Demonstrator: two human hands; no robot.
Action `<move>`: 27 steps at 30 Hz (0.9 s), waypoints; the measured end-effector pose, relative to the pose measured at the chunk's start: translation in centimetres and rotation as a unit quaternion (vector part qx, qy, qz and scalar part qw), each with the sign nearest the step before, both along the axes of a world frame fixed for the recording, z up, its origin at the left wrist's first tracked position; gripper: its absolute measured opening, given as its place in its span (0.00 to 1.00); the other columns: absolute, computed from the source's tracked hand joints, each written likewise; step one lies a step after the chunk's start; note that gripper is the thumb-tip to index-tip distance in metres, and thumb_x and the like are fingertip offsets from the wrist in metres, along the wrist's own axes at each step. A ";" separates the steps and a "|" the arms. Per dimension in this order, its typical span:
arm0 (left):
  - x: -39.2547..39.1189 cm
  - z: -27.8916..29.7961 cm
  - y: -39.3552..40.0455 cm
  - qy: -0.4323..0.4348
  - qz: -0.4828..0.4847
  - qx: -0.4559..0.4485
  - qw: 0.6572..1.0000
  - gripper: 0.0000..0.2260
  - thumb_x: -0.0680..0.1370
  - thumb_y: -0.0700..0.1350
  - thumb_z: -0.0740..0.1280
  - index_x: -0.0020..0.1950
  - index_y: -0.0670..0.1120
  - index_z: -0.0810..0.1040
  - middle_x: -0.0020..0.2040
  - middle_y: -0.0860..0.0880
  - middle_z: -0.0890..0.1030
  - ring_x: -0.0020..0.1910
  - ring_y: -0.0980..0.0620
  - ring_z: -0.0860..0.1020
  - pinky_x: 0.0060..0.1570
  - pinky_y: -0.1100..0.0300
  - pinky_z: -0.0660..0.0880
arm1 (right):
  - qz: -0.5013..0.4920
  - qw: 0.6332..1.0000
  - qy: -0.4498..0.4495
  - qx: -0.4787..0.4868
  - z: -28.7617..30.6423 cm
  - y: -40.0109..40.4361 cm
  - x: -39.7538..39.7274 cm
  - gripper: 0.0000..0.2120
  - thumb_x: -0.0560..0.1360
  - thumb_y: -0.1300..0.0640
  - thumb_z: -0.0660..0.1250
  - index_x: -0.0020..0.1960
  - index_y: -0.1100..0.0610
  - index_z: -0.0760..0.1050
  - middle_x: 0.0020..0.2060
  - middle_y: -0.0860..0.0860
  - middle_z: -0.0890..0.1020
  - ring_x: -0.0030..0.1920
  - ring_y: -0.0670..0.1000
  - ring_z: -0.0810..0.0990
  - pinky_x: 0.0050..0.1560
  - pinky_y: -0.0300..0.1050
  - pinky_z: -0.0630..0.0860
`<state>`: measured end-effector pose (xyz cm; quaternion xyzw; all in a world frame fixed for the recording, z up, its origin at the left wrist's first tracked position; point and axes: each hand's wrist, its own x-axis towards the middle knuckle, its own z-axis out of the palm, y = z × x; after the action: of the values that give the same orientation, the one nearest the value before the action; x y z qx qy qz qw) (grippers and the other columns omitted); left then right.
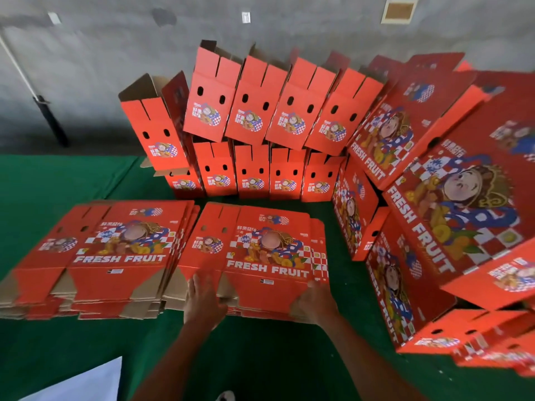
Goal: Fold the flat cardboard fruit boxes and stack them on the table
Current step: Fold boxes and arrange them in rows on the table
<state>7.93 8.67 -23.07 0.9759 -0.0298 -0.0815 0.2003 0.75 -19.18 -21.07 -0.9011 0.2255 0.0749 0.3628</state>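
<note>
Two stacks of flat fruit boxes are laid side by side on the table [43, 198], which is covered in green cloth. The left flat stack [115, 256] lies at the near left; the right flat stack [260, 256] lies just beside it, at the near centre. Both are printed red with "FRESH FRUIT" lettering.

The near edge of the right flat stack is held by both hands. The left hand [204, 299] is placed at the near left flap, with the fingers laid over the top sheet and the thumb at its edge. The right hand [314, 302] is placed at the near right corner, with the fingers curled around the cardboard edge.

Folded boxes [260, 134] are stacked in two rows at the far side of the table, standing upright with open flaps on top and the handle holes facing the camera. One folded box [156, 123] at the far left end is tilted. Further folded boxes [448, 183] are piled at the right, lying on their sides at an angle.

A grey wall [115, 39] is seen beyond the table.
</note>
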 end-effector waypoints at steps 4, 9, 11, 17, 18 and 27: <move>-0.2 0.8 1.2 -0.061 0.045 -0.105 0.992 0.31 0.77 0.36 0.65 0.80 0.44 0.61 0.71 0.40 0.76 0.60 0.39 0.80 0.58 0.42 0.80 | -0.059 0.992 -0.045 0.105 0.6 -0.3 0.1 0.21 0.78 0.59 0.71 0.68 0.54 0.71 0.60 0.51 0.79 0.58 0.51 0.80 0.58 0.50 0.80; -1.4 0.0 2.4 -0.056 -0.049 -0.081 0.994 0.41 0.81 0.60 0.65 0.84 0.47 0.45 0.84 0.46 0.50 0.81 0.41 0.55 0.77 0.42 0.61 | -0.146 0.940 -0.056 0.302 1.9 -0.8 0.5 0.21 0.75 0.68 0.71 0.66 0.59 0.75 0.59 0.58 0.83 0.54 0.54 0.83 0.51 0.49 0.81; -1.5 0.0 2.6 -0.071 -0.066 -0.095 0.991 0.41 0.81 0.58 0.67 0.84 0.47 0.47 0.83 0.44 0.53 0.81 0.41 0.58 0.76 0.39 0.64 | -0.137 0.921 -0.056 0.362 2.8 -0.8 0.2 0.23 0.77 0.66 0.70 0.71 0.57 0.72 0.66 0.59 0.79 0.56 0.55 0.82 0.49 0.49 0.79; -1.7 0.4 3.0 -0.118 -0.020 -0.076 0.990 0.36 0.76 0.42 0.73 0.80 0.38 0.61 0.78 0.38 0.66 0.73 0.38 0.70 0.68 0.38 0.74 | -0.031 0.905 -0.090 0.414 6.4 -1.0 0.4 0.41 0.77 0.63 0.72 0.81 0.41 0.56 0.70 0.50 0.73 0.62 0.55 0.80 0.46 0.48 0.84; -1.5 0.7 2.9 -0.138 -0.010 -0.059 0.989 0.31 0.77 0.46 0.73 0.76 0.36 0.68 0.74 0.36 0.72 0.69 0.35 0.74 0.64 0.36 0.76 | -0.024 0.902 -0.100 0.419 7.2 -0.8 0.6 0.40 0.77 0.63 0.72 0.80 0.40 0.58 0.69 0.50 0.75 0.62 0.55 0.81 0.47 0.48 0.83; -0.2 6.3 5.9 -0.251 -0.006 -0.143 0.957 0.09 0.82 0.41 0.68 0.60 0.40 0.85 0.48 0.41 0.86 0.45 0.39 0.85 0.46 0.40 0.83 | 0.082 0.934 -0.179 0.297 15.4 -1.8 3.4 0.23 0.78 0.62 0.69 0.66 0.39 0.76 0.53 0.43 0.86 0.52 0.45 0.86 0.45 0.37 0.81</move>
<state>7.72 14.55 -16.79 0.9258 -0.0965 0.1702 0.3234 4.13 -21.03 -5.68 -0.7658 0.0497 0.0052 0.6412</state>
